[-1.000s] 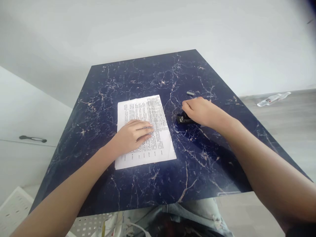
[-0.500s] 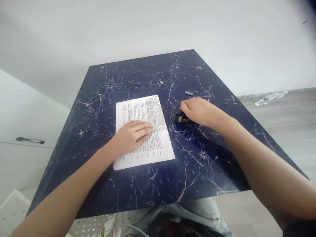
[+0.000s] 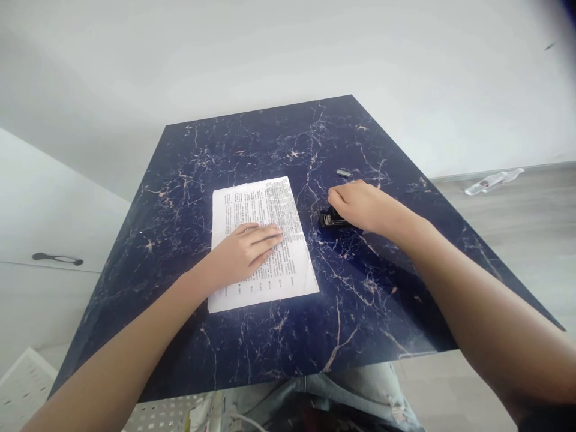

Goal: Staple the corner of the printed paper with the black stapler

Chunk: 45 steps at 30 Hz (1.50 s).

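A printed sheet of paper (image 3: 270,204) lies in the middle of the dark blue marbled table (image 3: 252,138). My left hand (image 3: 243,252) rests flat on the sheet's lower half, fingers stretched out and pointing right. Just right of the paper, my right hand (image 3: 360,205) is curled over a small black stapler (image 3: 327,219), its fingers closed around the stapler's top. Only the stapler's left end shows from under the hand.
A small grey metal piece (image 3: 343,173) lies on the table beyond my right hand. A white cabinet with a dark handle (image 3: 57,260) stands at the left. A clear plastic packet (image 3: 492,180) lies on the wooden floor at the right. A white perforated bin (image 3: 22,390) sits low at the left.
Both hands stay where they were. My left fingers have stretched out a little further to the right across the paper. The view has shifted slightly.
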Motion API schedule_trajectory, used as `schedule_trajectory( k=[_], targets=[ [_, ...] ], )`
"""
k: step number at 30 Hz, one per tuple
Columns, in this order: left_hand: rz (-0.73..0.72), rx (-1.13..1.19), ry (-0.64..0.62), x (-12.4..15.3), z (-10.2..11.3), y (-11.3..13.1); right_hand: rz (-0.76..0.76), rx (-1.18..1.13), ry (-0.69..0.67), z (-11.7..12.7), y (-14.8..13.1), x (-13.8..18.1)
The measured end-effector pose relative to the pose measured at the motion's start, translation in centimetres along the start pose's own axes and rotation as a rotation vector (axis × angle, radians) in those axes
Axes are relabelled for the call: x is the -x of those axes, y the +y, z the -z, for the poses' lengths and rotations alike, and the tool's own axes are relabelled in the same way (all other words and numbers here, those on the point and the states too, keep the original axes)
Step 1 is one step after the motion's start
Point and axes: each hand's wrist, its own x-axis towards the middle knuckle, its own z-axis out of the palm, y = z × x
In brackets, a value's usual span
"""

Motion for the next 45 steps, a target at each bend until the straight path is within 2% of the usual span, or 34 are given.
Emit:
schedule_trajectory(
  k=[9, 17, 29, 31, 33, 37, 41, 45],
  targets=[
    [-0.014, 0.022, -0.018, 0.1, 0.5, 0.4, -0.049, -0.024, -0.017, 0.3, -0.6, 0.2],
    [-0.046, 0.041, -0.157, 0.2, 0.2, 0.2, 0.037, 0.017, 0.007, 0.0, 0.1, 0.0],
    [-0.066, 0.040, -0.056, 0.2, 0.4, 0.3, 0.016, -0.063, 0.019, 0.4, -0.1, 0.3],
    [-0.073, 0.033, -0.038, 0.1, 0.5, 0.3, 0.036, -0.129, -0.013, 0.9, -0.1, 0.6],
    [-0.083, 0.025, -0.029, 0.1, 0.5, 0.4, 0.085, -0.165, -0.104, 1.5, 0.0, 0.9],
    [-0.085, 0.037, -0.023, 0.1, 0.5, 0.4, 0.176, -0.141, -0.248, 2.3, 0.0, 1.2],
    [-0.030, 0.083, 0.090, 0.3, 0.5, -0.1, 0.279, -0.126, -0.265, 2.0, 0.0, 1.0],
    [0.116, 0.123, 0.334, 0.6, 1.2, -1.2, 0.347, -0.072, -0.291, 1.7, 0.4, 0.8]
  ],
)
